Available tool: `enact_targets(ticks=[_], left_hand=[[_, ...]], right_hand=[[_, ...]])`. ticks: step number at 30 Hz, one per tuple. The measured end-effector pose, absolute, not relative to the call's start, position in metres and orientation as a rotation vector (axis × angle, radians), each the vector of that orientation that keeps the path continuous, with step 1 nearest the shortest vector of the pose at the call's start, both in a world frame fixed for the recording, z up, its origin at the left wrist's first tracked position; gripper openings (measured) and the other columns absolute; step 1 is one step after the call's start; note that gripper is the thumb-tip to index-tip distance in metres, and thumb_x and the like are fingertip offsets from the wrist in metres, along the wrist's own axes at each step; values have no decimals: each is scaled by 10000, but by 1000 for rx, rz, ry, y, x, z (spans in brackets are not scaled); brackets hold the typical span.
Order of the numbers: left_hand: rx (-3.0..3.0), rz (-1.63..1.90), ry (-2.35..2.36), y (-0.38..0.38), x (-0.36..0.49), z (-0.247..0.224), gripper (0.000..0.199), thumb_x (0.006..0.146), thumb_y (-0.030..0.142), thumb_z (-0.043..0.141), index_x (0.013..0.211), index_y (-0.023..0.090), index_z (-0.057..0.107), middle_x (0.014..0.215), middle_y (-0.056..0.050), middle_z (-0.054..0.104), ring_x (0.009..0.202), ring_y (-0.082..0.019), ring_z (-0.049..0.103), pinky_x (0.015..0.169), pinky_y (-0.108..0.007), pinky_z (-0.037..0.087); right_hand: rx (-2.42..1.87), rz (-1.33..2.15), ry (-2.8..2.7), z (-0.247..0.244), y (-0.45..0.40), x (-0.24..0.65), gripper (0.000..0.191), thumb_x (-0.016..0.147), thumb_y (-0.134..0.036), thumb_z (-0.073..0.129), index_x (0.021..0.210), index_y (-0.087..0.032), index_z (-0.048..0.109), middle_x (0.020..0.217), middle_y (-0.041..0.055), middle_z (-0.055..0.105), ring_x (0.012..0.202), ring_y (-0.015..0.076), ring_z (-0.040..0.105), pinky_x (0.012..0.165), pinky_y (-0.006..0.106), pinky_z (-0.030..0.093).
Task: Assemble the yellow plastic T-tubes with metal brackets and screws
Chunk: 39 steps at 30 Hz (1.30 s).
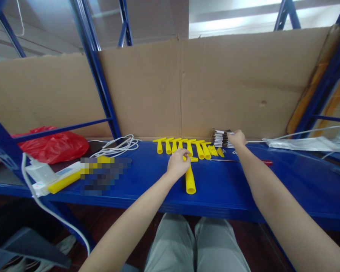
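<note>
On the blue shelf, a yellow T-shaped plastic handle [190,180] lies with its hollow round end towards me. The fingers of my left hand [178,163] are closed at its crossbar. Farther right, my right hand [237,139] reaches to a stack of thin black-and-white pieces [221,138] against the cardboard. Its fingers are pinched at the stack's right side, on what looks like one thin piece. Several more yellow T-shaped handles [175,145] stand in a row behind my left hand. Small flat yellow parts [212,150] lie between that row and the stack.
A screwdriver with a red handle [267,163] lies beyond my right forearm. At left are a coiled white cable [121,146], a red plastic bag [55,145], a power strip [69,170] and a yellow tube [64,183]. Cardboard [141,94] walls off the back; blue posts [103,90] frame the shelf.
</note>
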<state>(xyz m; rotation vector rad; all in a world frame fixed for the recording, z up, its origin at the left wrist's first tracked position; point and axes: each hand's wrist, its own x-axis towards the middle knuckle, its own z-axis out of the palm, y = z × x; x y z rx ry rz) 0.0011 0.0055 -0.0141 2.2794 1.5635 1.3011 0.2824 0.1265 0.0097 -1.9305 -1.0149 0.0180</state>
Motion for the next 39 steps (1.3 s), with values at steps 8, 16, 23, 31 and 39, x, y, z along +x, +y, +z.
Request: enact_targets(ticks=[8,16,23,31,39], left_hand=[[2271,1302,1578,6,1,-15,226,744,67,548,873,179,697,921,-40,702,902,-177,646,868,-280,497],[2241,1323,1612,8,1,-13,203,748,73,552,838,180,700,911,-41,701,900,-169,645,862,-274,501],[2233,1307,1660,8,-1,-10,217,754,70,539,840,188,700,923,-37,704,912,-167,643,874,-274,497],[2228,1261,1686,11,-4,-9,247,754,98,529,894,191,710,958,-40,709,951,-179,643,902,-281,486],[2189,1248,1737,15,-8,-9,223,751,112,532,883,185,697,984,-45,711,967,-181,639,890,-273,476]], right_hand=[[-1793,-18,-928,12,122,286,238,787,-271,578,999,-164,564,1115,155,596,1119,318,540,954,527,374],[-1410,-186,-913,15,119,306,284,740,-299,606,972,-176,497,1026,100,556,1038,256,528,950,449,386],[-1160,-168,-933,26,92,301,327,776,-359,591,1031,-207,452,1027,59,526,945,202,556,846,383,459],[-1240,222,-943,7,52,269,501,761,-288,624,1176,-214,352,1100,78,569,958,176,621,746,294,522],[-894,701,-785,12,45,263,213,688,-87,627,715,-205,453,744,-10,633,791,134,661,720,261,556]])
